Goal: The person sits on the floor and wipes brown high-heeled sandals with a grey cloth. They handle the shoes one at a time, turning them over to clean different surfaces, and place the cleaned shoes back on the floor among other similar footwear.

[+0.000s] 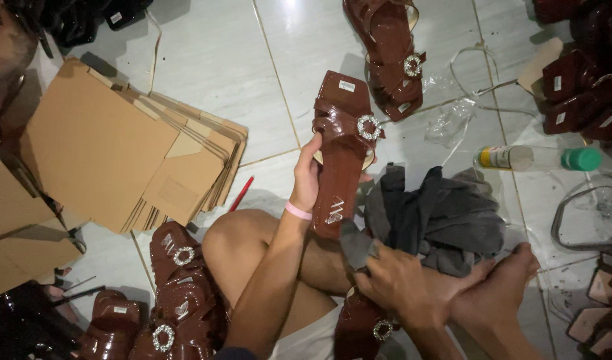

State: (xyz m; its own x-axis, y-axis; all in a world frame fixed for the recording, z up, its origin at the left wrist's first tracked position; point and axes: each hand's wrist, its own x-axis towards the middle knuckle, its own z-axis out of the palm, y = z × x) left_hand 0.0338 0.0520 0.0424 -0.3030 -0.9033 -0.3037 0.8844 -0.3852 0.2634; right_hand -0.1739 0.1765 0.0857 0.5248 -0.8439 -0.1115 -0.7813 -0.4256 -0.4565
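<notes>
Left hand (308,175) clasped on the edge of a glossy brown sandal (341,150), held upright above the knee, sole toward the camera, a rhinestone buckle (368,127) on its strap. A pink band (298,211) circles this wrist. Right hand (396,283) pinched on a fold of dark grey cloth (436,217), the cloth's end touching the sandal's heel region; the rest lies heaped on the lap and floor.

Handling, as judged: the sandal looks light and stiff in the sole, with a slick patent finish likely to slip and show marks; the buckle's stones look fragile. A hold along the sole edges at mid-length, clear of strap and buckle, seems safest. The cloth is soft and limp.

Just below the right hand, 1 more sandal (366,327) rests against the leg. At lower left, a pile of like sandals (179,293). Beyond the left hand, a stack of flat cardboard (119,153) and a red pen (242,192) on the tiled floor (212,60). Above, another sandal pair (389,57); at right, a clear bottle (539,158) with green cap, plastic wrap (452,120), and further sandals (582,90).
</notes>
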